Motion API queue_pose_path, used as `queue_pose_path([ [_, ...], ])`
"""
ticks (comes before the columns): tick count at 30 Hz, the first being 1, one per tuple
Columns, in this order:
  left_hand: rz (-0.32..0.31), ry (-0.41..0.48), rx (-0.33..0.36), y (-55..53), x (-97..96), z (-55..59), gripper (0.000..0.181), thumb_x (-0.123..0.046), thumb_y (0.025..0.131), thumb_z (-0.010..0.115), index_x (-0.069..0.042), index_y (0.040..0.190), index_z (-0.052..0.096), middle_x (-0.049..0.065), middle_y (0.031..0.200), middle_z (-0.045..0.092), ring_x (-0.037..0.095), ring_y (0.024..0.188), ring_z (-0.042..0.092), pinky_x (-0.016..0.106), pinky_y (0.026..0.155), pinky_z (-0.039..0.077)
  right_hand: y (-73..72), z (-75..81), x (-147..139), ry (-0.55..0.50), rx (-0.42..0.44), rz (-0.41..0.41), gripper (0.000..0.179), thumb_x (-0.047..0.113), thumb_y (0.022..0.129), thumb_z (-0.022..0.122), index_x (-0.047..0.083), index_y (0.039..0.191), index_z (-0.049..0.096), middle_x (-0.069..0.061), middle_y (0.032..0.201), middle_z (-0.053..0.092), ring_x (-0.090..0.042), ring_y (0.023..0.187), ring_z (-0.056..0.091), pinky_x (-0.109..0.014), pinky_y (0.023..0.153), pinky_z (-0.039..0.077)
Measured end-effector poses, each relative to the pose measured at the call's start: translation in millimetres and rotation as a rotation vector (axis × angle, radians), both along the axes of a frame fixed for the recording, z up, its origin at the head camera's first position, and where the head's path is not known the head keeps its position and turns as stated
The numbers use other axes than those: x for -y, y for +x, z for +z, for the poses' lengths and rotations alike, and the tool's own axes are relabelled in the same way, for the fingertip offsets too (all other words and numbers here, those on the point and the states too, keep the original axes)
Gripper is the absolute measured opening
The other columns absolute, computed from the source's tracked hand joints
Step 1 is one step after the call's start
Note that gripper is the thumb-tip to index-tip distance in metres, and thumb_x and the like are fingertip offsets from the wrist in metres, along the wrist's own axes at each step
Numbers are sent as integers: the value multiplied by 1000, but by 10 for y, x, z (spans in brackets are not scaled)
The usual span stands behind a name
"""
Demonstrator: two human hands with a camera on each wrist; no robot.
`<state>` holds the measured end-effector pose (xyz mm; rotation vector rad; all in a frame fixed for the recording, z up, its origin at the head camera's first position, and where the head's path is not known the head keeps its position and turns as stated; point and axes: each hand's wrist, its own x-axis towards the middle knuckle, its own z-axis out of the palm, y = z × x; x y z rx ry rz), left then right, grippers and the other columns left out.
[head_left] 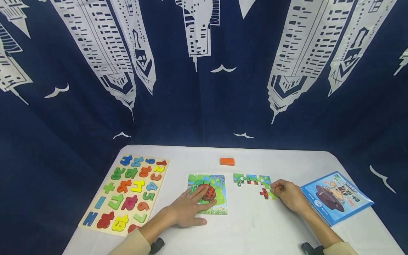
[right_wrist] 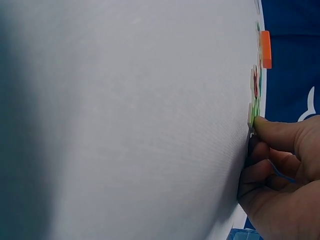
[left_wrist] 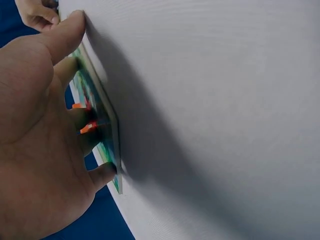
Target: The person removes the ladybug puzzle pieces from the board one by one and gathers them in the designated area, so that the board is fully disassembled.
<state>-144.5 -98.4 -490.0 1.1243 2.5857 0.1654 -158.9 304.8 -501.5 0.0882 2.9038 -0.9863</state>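
My left hand (head_left: 189,209) lies with spread fingers on a square ladybug picture board (head_left: 221,184), touching its surface. From the left wrist view, the fingertips meet the board near its edge (left_wrist: 116,150), and the thumb sticks out over the table. To the right, several joined jigsaw pieces (head_left: 251,177) form a strip that turns down at its right end. There my right hand (head_left: 289,195) pinches the edge of a green jigsaw piece (right_wrist: 252,116) between thumb and curled fingers. A red-patterned part (head_left: 264,193) shows beside that piece.
A wooden board (head_left: 108,203) with colourful numbers and letters lies at left. Behind the puzzles sits an orange block (head_left: 227,161). At right, near my forearm, rests a blue picture packet (head_left: 338,196). A dark blue patterned curtain (head_left: 204,102) hangs behind the white table (head_left: 251,230).
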Motion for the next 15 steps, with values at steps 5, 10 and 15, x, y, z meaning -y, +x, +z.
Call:
queue_pose_path([
  [5, -6, -1, 8, -32, 19, 16, 68, -58, 98, 52, -44, 158, 24, 9, 170, 6, 26, 157, 3, 61, 119, 21, -10, 5, -1, -1, 7, -5, 15, 16, 96, 66, 4, 106, 68, -3, 85, 65, -18, 78, 57, -28, 63, 45],
  [10, 16, 41, 30, -46, 43, 6, 74, -58, 98, 53, -32, 161, 25, 8, 170, 8, 25, 156, 5, 61, 119, 21, -5, 56, 37, -1, 5, -25, 25, 24, 101, 59, 3, 114, 66, -6, 90, 68, -19, 77, 59, -30, 63, 46],
  [15, 45, 81, 49, -38, 52, -13, 73, -57, 97, 55, -21, 156, 33, 7, 169, 11, 24, 156, 8, 59, 120, 20, 47, 140, 233, 28, -61, 4, 24, 24, 101, 58, 5, 113, 68, -2, 83, 67, -17, 69, 56, -30, 60, 44],
])
